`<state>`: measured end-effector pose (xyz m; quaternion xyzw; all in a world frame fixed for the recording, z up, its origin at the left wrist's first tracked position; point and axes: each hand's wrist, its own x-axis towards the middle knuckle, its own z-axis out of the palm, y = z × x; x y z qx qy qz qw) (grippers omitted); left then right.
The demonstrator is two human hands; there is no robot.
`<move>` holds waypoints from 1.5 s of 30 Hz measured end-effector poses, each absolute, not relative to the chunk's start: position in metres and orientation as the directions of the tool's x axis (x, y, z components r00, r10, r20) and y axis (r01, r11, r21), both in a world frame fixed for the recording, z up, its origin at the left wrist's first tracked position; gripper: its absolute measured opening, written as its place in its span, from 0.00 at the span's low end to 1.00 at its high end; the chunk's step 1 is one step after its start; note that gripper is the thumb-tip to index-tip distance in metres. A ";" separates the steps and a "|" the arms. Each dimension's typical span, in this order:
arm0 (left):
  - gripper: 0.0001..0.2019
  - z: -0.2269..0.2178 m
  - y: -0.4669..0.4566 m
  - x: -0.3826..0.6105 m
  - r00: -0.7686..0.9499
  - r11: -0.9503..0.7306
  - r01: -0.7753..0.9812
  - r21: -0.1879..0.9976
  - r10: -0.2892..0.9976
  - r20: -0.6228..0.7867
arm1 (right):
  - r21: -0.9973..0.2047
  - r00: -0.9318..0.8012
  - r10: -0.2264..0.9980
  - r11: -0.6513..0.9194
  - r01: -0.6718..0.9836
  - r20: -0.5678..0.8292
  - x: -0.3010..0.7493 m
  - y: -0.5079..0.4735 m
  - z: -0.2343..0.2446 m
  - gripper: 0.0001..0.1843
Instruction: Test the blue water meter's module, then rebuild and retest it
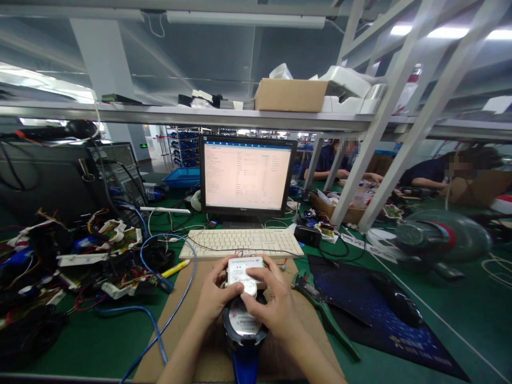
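Observation:
A white plastic module [242, 266] with printed text and a rounded lower end is held between my two hands. My left hand [216, 293] grips its left side, the thumb lying on its face. On the other side my right hand [276, 296] has its index finger on the top face and its thumb at the rounded end. Just below, a round black-rimmed device [245, 320] with a silver labelled face and a blue lower body stands on a cardboard sheet [188, 320]. Whether the module touches this device I cannot tell.
A keyboard [240, 242] and monitor [248, 176] are straight ahead. Green-handled pliers [334, 325] and a black mouse [396, 298] lie to the right. Circuit boards and wires [116, 240] crowd the left, near a blue cable [194, 272]. Two people work beyond the shelf frame.

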<state>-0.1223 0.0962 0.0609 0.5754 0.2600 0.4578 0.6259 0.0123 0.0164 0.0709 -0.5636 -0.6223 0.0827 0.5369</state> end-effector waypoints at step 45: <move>0.13 0.044 0.136 -0.228 -0.250 0.182 0.575 0.797 0.967 -0.040 | -0.654 0.177 0.796 0.323 0.685 0.579 0.019 0.019 0.061 0.29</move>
